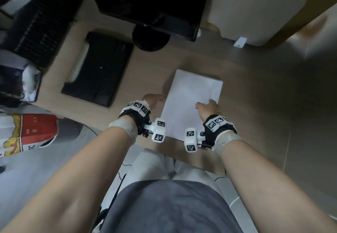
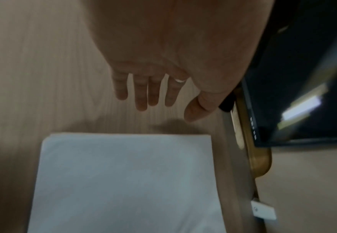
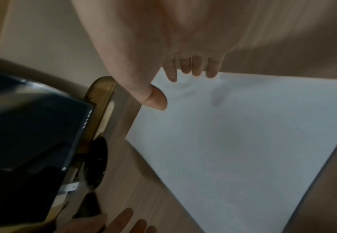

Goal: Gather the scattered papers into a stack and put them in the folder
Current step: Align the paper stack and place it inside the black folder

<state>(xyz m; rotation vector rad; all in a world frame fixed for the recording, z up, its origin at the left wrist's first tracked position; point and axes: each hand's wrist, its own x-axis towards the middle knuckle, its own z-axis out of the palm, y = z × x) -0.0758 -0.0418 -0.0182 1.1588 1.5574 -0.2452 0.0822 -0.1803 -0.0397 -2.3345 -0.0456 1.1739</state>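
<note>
Since the papers (image 1: 193,101) already sit as one squared stack on the desk (image 1: 255,90), gathering looks done; the black folder (image 1: 98,68) lies shut, well apart to the left, so filing remains. Left wrist view: left hand (image 2: 163,63) hovers beside the stack, fingers straight, slightly apart, holding nothing. Right wrist view: right hand (image 3: 163,55) has straight fingertips on the stack's edge, thumb free.

A dark monitor (image 1: 151,4) on a round stand (image 1: 150,38) sits at the back of a wooden desk (image 1: 255,79). A keyboard (image 1: 39,30) lies far left, a red-and-white bag (image 1: 27,134) below it, a white tag (image 1: 240,42) near the desk's rear edge.
</note>
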